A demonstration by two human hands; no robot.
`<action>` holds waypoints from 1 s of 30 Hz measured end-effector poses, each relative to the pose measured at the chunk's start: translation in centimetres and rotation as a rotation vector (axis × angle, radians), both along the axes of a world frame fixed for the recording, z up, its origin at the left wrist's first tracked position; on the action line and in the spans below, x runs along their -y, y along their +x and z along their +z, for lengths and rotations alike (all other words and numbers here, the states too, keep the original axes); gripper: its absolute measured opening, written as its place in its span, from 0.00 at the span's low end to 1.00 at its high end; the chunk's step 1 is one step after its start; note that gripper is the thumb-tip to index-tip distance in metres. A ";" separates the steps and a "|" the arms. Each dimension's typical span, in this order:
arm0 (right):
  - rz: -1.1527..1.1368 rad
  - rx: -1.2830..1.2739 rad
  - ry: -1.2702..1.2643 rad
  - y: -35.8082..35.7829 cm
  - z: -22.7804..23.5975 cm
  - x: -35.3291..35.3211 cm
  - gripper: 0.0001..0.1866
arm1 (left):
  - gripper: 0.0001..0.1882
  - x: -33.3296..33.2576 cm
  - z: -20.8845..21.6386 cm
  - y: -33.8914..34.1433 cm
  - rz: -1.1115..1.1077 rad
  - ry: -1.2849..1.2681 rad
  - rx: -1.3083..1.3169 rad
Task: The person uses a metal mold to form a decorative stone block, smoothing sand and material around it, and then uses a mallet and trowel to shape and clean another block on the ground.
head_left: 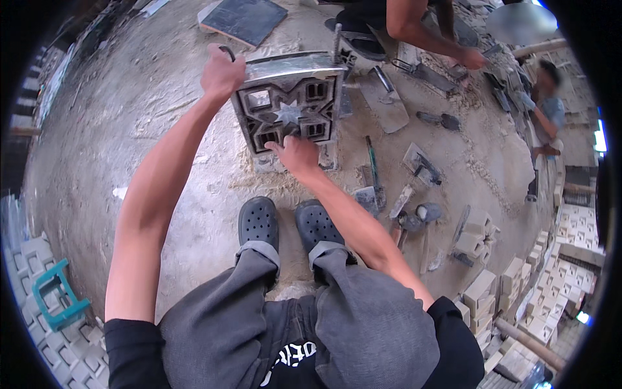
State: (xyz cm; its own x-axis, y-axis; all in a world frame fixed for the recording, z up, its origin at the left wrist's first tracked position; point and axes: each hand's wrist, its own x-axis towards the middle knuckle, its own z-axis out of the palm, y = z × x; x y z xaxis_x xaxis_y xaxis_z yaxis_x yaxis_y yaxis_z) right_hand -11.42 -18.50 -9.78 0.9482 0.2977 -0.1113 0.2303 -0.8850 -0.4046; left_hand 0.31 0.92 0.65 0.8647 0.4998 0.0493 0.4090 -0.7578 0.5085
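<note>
In the head view, the person's work centres on a patterned frame (287, 113) standing tilted upon the dusty floor (168, 104), ahead of the two dark clogs (258, 220). The frame is roughly square and dark grey, with a pale eight-pointed star in the middle and angular ribs and recesses arranged about it; the corner section at upper left shows bright. A smooth silvery strip (291, 63) runs along its top, and pale dust clings around its foot, where a light, crusted base (329, 159) shows underneath.

The left hand (223, 71) is at the frame's upper left corner, its fingers curled closed around a dark curved handle (227, 53). The frame lies just to the right of these fingers and below them. The right hand (299, 155) is at the lower middle of the face, below the star, touching it; the thumb points left and the other fingers are bent, but whether they grip an edge cannot be told. Most of the frame rises beyond and above these fingers.

To the right lie a broad flat blade (382, 97) and a green-handled tool (372, 162).
</note>
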 end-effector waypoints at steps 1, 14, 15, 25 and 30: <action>0.006 -0.002 0.066 -0.4 0.2 0.7 0.29 | 0.29 -0.3 -0.2 0.0 0.014 -0.009 -0.002; 0.388 0.159 0.239 10.3 -3.5 14.1 0.26 | 0.28 -0.2 -0.3 0.7 -0.012 -0.050 0.036; 0.475 0.125 0.221 10.7 -3.9 14.5 0.26 | 0.28 -0.4 -0.5 0.7 -0.009 -0.043 0.024; 0.058 0.064 -0.203 16.2 -6.4 18.6 0.36 | 0.30 -0.7 -0.8 1.5 -0.014 -0.067 0.014; -0.134 -0.176 -0.201 16.3 -6.8 12.4 0.35 | 0.29 -2.0 -1.0 0.5 0.000 -0.026 0.028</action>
